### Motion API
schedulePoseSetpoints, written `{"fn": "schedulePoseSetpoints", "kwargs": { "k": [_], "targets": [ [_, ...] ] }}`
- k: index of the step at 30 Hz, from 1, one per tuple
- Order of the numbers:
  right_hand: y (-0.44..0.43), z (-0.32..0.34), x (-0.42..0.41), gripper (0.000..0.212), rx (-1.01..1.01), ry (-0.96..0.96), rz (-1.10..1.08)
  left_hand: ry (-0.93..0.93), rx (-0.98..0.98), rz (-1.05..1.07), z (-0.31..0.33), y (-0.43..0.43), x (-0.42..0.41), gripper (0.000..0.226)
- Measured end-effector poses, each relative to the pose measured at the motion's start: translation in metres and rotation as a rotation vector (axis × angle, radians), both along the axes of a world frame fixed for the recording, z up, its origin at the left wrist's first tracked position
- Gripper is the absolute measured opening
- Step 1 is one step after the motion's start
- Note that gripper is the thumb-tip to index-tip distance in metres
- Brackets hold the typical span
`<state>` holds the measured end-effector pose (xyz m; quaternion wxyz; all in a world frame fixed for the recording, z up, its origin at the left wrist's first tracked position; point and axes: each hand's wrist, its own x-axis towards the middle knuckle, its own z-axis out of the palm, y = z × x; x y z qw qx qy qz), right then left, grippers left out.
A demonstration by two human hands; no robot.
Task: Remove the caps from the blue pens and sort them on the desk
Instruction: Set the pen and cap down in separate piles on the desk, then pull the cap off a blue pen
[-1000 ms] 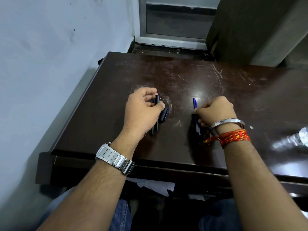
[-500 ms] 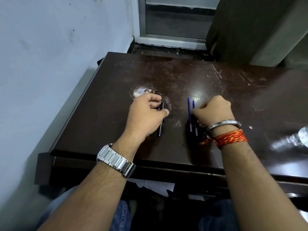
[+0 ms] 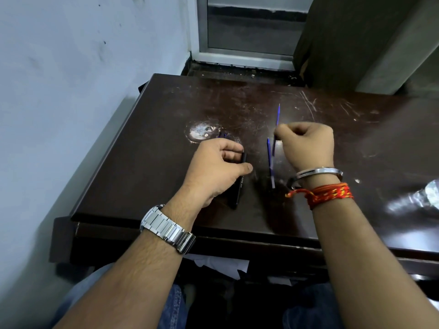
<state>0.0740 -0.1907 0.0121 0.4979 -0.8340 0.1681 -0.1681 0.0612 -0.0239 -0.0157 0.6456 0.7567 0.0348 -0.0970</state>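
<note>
My left hand [image 3: 217,170] rests on the dark brown desk [image 3: 166,110] and pinches a dark pen [image 3: 238,186] that lies under it, pointing toward me. Something small, dark and blue [image 3: 222,135] peeks out just beyond its knuckles. My right hand [image 3: 307,148] is raised a little and grips a thin blue pen [image 3: 278,115] whose tip points away from me. Another blue pen [image 3: 270,162] lies flat on the desk just left of that hand, between the two hands.
A pale wall runs along the desk's left edge. A worn pale patch [image 3: 202,132] marks the desktop beyond my left hand. Something clear and shiny [image 3: 427,193] lies at the right edge. Papers [image 3: 221,263] stick out below the desk's front edge.
My right hand has lifted one blue pen away from the desk and pushed it forward, leaving the other lying there. My left hand has stayed on the dark pen.
</note>
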Motion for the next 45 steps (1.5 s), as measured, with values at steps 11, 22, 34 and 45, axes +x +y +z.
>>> {"fn": "schedulePoseSetpoints", "kwargs": {
  "k": [11, 22, 34, 45],
  "targets": [
    [0.020, 0.001, 0.001, 0.009, 0.411, -0.216, 0.058, -0.002, -0.063, -0.109, 0.004, -0.005, -0.005, 0.036],
    [0.021, -0.001, -0.002, 0.049, 0.334, -0.133, 0.056, -0.144, -0.145, 0.095, 0.015, 0.005, 0.001, 0.035],
    [0.040, -0.029, 0.000, 0.011, -0.209, 0.079, 0.322, -0.193, -0.124, 0.375, 0.008, 0.024, 0.015, 0.037],
    [0.048, -0.033, -0.004, 0.061, -0.425, 0.155, 0.515, -0.187, -0.123, 0.391, 0.004, 0.025, 0.017, 0.036]
  ]
}}
